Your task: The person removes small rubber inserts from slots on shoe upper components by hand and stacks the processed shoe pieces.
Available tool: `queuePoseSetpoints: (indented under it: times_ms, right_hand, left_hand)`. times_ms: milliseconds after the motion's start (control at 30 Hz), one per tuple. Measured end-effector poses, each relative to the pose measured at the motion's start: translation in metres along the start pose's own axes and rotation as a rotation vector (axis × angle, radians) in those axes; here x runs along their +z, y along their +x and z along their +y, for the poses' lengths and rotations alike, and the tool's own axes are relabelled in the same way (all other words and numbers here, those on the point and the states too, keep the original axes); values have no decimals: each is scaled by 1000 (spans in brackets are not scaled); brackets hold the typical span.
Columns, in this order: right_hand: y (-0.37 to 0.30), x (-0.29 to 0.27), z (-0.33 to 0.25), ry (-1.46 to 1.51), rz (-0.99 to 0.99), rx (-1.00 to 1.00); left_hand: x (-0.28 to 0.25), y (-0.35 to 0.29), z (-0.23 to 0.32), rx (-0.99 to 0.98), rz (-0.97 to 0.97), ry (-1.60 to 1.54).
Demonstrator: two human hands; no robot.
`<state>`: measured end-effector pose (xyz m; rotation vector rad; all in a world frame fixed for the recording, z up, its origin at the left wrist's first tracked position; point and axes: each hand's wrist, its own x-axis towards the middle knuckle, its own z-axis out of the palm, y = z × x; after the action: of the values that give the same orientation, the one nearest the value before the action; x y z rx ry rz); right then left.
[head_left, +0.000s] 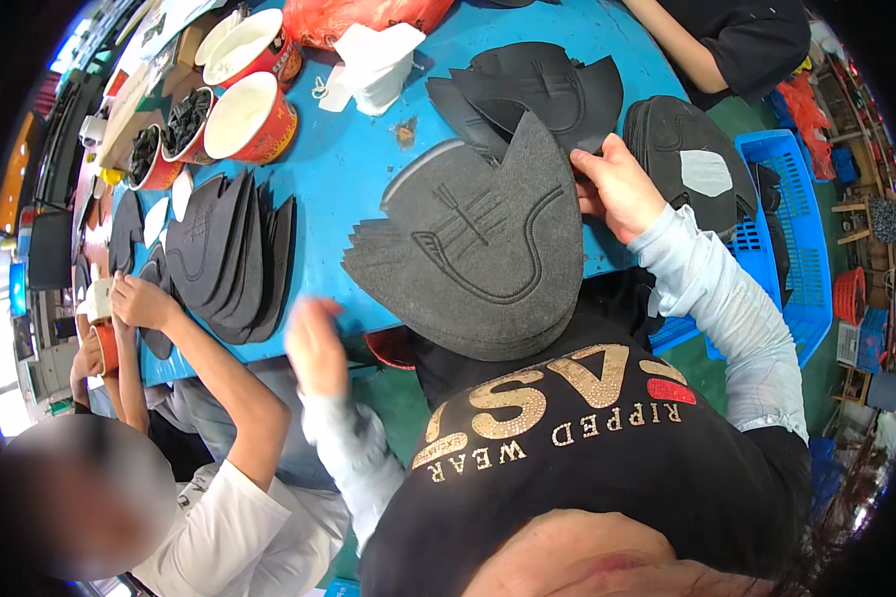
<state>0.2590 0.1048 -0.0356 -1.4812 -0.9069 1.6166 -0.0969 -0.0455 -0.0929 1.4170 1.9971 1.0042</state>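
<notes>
A stack of dark grey, shield-shaped foam pieces (478, 249) with stitched curved lines lies at the table's near edge, in front of my body. My right hand (624, 187) is at its right side, thumb and fingers closed on the edge of a black foam piece (558, 95) from the pile just behind. Part of that grip is hidden. My left hand (317, 343) hangs in the air left of the stack, off the table edge. It is smeared by motion, so its fingers do not show clearly.
More black foam pieces (219, 249) fan out at the left, beside a co-worker's hands (144, 301). Paper tubs (252, 117), some holding black bits, stand behind. A round-edged stack (679, 149) with a white patch sits right, near a blue crate (801, 239). Another person's arm (682, 45) reaches in.
</notes>
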Motion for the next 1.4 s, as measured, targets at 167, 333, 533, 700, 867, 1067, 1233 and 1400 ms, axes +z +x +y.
queuePoseSetpoints:
  times_ms: [167, 333, 533, 700, 867, 1067, 1233, 1400]
  right_hand:
    - [-6, 3, 0, -101, -30, -76]
    - [0, 6, 6, -75, -41, -119]
    - [-19, 28, -1, -36, -115, -192]
    - [-3, 22, 12, 65, -153, -9]
    - [1, 11, 5, 41, -126, -29]
    - [7, -9, 13, -74, -41, 5]
    - [-20, -2, 21, -400, 195, -437]
    - [-5, 7, 5, -1521, 110, -1198]
  left_hand:
    - [32, -60, 35, -64, -651, -326]
    - [53, -62, 43, -336, -615, -774]
    - [52, -79, 49, -294, -194, -955]
    - [51, -79, 28, -356, -187, -924]
    - [41, -70, 46, -427, -173, -713]
    - [0, -58, 44, -145, -473, -360]
    - [-21, -59, 59, -46, -207, -858]
    - [-4, -52, 86, 157, -154, -782]
